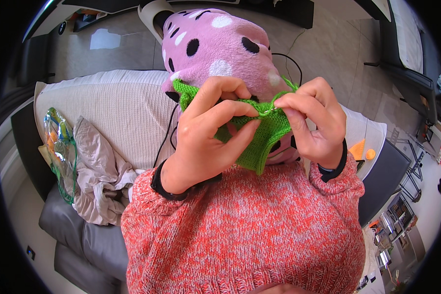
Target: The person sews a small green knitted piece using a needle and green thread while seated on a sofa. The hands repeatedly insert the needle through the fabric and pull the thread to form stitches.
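Note:
A bright green knitted piece (pixel 259 147) hangs in front of my chest, over a pink spotted blanket (pixel 201 63) that covers my lap. My left hand (pixel 201 134) pinches its upper edge between thumb and fingers. On the other side, my right hand (pixel 318 122) is closed at the same edge, thumb against forefinger, on a thin, light metal needle (pixel 274 110). Its tip meets the stitches close to my left fingertips; whether it has a hook cannot be made out. Green yarn (pixel 290 84) loops up beside my right forefinger.
On the left, a crumpled grey cloth (pixel 98 166) and a clear bag with green cord (pixel 59 142) lie on the sofa's cream cover (pixel 117 105). A black cable (pixel 167 132) runs beside the blanket. To the right sits a small orange ball (pixel 370 154).

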Tool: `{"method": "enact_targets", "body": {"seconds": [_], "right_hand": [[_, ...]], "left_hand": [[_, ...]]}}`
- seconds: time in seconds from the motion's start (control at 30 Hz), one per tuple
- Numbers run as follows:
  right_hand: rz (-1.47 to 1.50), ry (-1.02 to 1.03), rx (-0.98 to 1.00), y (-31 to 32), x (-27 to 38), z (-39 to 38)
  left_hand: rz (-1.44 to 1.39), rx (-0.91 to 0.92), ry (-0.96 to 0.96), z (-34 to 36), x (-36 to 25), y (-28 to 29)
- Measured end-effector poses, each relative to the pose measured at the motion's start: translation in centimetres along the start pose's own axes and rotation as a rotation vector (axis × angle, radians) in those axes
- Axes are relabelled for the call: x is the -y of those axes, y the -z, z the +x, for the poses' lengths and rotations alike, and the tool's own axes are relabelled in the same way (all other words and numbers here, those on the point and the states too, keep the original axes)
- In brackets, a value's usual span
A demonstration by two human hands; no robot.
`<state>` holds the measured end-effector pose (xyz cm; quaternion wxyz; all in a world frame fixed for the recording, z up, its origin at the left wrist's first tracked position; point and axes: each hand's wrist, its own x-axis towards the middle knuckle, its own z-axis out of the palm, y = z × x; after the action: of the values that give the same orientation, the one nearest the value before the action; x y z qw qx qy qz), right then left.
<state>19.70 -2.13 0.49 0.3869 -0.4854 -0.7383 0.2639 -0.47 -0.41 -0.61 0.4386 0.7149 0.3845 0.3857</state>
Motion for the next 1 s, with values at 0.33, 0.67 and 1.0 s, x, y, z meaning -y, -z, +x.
{"method": "enact_targets", "body": {"seconds": [0.33,0.67,1.0], "right_hand": [[0.085,-0.018,0.082,0.4,-0.4,0.5],[0.517,-0.193,0.281,0.3,-2.2,1.1],[0.619,-0.243,0.385,0.3,-2.9,1.3]], "left_hand": [[0.003,0.002,-0.023,0.1,0.1,0.0],[-0.031,0.026,-0.004,-0.1,0.0,-0.1],[-0.024,0.052,0.063,-0.1,-0.4,0.0]]}}
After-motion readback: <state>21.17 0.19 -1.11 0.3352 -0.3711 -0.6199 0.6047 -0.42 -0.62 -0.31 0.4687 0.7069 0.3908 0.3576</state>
